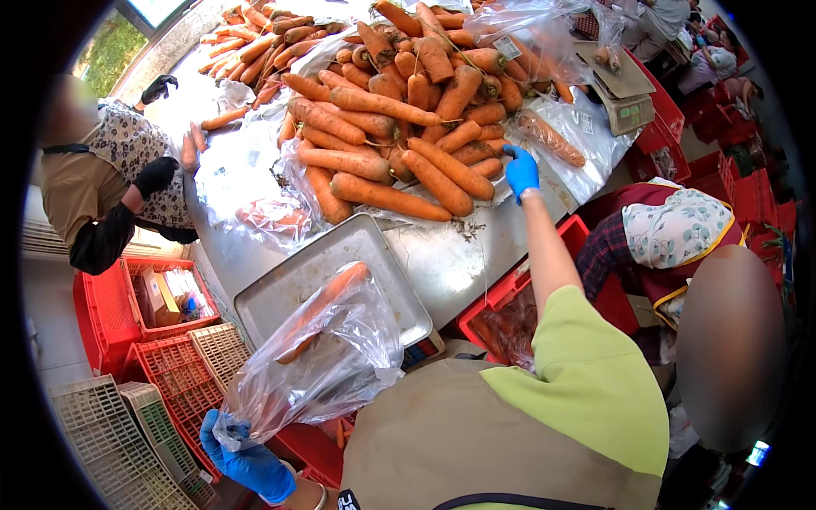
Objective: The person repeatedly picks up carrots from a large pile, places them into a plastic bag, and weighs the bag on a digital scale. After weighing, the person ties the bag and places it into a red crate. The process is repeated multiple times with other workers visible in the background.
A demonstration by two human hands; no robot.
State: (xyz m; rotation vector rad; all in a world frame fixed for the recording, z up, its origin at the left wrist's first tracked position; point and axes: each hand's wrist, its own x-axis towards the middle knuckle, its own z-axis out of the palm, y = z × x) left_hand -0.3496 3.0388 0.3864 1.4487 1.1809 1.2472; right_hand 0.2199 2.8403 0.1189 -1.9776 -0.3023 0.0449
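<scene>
In my left hand (248, 456), gloved in blue, is the gathered edge of a clear plastic bag (357, 331). The bag lies over the metal tray of a scale (268, 299), and carrots (331, 287) show inside it. My right hand (523, 171), also in a blue glove, reaches to the right edge of a heap of carrots (376, 134) on the metal table (440, 255). Its extended finger is at the end of a carrot; whether it grips one cannot be told. Right of that hand, a bagged carrot (551, 138) rests on flat plastic bags (590, 153).
Across the table, a person in black gloves (156, 177) stands beside more carrots. A second scale (615, 95) sits at the far right. Red crates (172, 299) and beige crates (108, 440) stand at lower left. Another person (676, 236) bends close on my right, by a red crate (503, 312).
</scene>
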